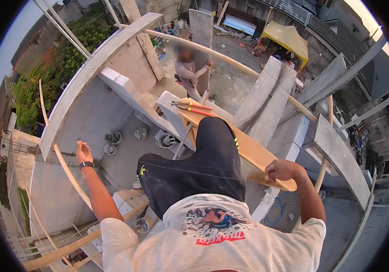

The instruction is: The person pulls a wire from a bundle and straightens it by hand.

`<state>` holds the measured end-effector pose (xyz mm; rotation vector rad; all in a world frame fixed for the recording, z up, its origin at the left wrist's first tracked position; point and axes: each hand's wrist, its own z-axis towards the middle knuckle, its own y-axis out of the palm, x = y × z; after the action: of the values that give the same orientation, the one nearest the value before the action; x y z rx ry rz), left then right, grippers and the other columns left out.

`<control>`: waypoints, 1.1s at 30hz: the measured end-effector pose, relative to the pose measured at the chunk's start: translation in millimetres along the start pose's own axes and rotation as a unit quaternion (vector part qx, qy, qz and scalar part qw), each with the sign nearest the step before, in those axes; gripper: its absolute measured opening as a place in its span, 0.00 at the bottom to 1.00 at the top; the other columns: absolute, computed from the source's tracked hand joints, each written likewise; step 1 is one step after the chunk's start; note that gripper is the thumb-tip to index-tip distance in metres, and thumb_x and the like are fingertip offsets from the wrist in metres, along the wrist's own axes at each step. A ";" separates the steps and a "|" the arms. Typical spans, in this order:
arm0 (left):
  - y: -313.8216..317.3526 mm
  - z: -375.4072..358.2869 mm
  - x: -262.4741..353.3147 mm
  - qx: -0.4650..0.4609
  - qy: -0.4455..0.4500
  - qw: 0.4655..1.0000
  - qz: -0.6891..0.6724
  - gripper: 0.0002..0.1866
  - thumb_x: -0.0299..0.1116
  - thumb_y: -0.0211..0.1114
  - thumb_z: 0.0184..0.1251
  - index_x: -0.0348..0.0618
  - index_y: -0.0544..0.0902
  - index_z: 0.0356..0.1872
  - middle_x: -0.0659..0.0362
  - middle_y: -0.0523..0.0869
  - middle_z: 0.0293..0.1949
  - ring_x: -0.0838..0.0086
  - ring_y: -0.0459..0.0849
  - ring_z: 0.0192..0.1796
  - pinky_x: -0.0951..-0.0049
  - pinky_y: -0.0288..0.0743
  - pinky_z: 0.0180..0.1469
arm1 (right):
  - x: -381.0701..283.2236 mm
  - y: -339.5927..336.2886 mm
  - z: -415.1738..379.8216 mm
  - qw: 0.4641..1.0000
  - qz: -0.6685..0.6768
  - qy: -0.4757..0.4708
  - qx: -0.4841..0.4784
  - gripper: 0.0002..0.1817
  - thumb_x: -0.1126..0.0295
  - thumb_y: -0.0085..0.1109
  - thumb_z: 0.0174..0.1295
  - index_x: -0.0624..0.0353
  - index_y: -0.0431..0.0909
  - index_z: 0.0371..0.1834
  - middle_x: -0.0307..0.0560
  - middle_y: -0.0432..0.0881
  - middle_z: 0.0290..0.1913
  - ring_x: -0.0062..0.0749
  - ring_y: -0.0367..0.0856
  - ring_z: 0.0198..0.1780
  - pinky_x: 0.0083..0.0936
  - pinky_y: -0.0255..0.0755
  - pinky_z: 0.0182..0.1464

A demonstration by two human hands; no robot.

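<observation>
Head view: red lettering on shirt (220,239) unreadable.

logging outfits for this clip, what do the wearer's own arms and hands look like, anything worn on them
Both arms are bare below the short sleeves of a light grey T-shirt with a red-lettered graphic print. The left hand has a dark wristwatch with a black strap just below it. The right hand shows no glove, watch or band.

Pliers (192,108) lie on the plank's (253,152) far end, mid-frame; a co-worker (189,72) stands beyond them; buckets (113,141) sit lower left.
</observation>
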<state>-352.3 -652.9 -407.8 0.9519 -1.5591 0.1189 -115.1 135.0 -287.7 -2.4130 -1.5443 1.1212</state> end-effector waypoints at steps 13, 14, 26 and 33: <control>-32.8 -41.8 -3.3 0.022 0.018 0.993 0.114 0.10 0.39 0.73 0.63 0.49 0.80 0.31 0.68 0.81 0.26 0.85 0.78 0.27 0.84 0.73 0.29 | 23.1 -1.8 60.6 0.855 0.263 -0.042 0.445 0.14 0.66 0.53 0.71 0.64 0.80 0.31 0.43 0.80 0.23 0.27 0.76 0.23 0.26 0.67 0.26; -25.4 -44.4 5.8 0.022 0.021 0.993 0.111 0.10 0.39 0.73 0.63 0.49 0.80 0.31 0.68 0.81 0.26 0.85 0.78 0.27 0.84 0.73 0.29 | 25.3 1.6 65.2 0.854 0.262 -0.046 0.447 0.14 0.66 0.53 0.71 0.64 0.80 0.31 0.43 0.80 0.23 0.27 0.76 0.23 0.26 0.67 0.26; -56.7 -24.4 36.9 0.043 0.031 0.998 0.014 0.10 0.40 0.72 0.64 0.49 0.83 0.38 0.71 0.81 0.29 0.86 0.79 0.30 0.86 0.75 0.32 | 3.2 -15.7 5.3 0.958 0.189 -0.126 -0.177 0.13 0.64 0.60 0.68 0.63 0.86 0.42 0.38 0.87 0.35 0.23 0.80 0.37 0.23 0.72 0.45; -53.9 -42.9 3.1 0.036 -0.048 0.998 0.031 0.10 0.42 0.71 0.66 0.49 0.83 0.40 0.70 0.84 0.35 0.84 0.82 0.36 0.83 0.78 0.40 | 24.2 -9.6 10.2 0.744 0.581 -0.254 0.212 0.11 0.64 0.61 0.68 0.62 0.82 0.34 0.33 0.76 0.23 0.13 0.56 0.19 0.19 0.53 0.22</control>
<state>-285.2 -665.3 -417.7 0.9776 -1.6823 0.1757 -123.0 156.2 -304.2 -2.6961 0.5274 2.0695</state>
